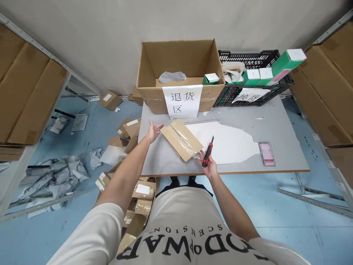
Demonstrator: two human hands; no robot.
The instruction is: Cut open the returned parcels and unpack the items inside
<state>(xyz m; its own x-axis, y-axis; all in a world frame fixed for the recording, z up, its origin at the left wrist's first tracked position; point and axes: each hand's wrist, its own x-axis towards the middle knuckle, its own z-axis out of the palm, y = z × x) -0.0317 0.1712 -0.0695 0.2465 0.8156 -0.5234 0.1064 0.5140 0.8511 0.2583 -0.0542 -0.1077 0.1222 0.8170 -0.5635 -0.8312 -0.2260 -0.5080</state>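
On the grey table (pixel 275 125), between the two hands, lies a flat brown cardboard parcel (pixel 181 139), rectangular and thin, set at a slant. Glossy clear tape runs along its length and wrinkles at the near corner, catching the light; the cardboard itself is matt and smooth.

The right hand (pixel 209 165) is closed around a red and black utility knife (pixel 207 154), a slim plastic-handled tool pointing up and away from the palm, while its outstretched fingertips touch the parcel's near corner. The left hand (pixel 152 131) is spread wide and holds nothing, its fingers just beside the parcel's far left edge; whether they touch it I cannot tell.

Just beyond the knife, a white irregular patch (pixel 228 141) shows where the table's grey surface layer has peeled away. Farther from the hands stands a large open corrugated cardboard box (pixel 179 62) with a white paper sign (pixel 182 101) bearing black characters. To the right of it sits a black plastic lattice crate (pixel 248 59) holding small green and white cartons (pixel 286 60).
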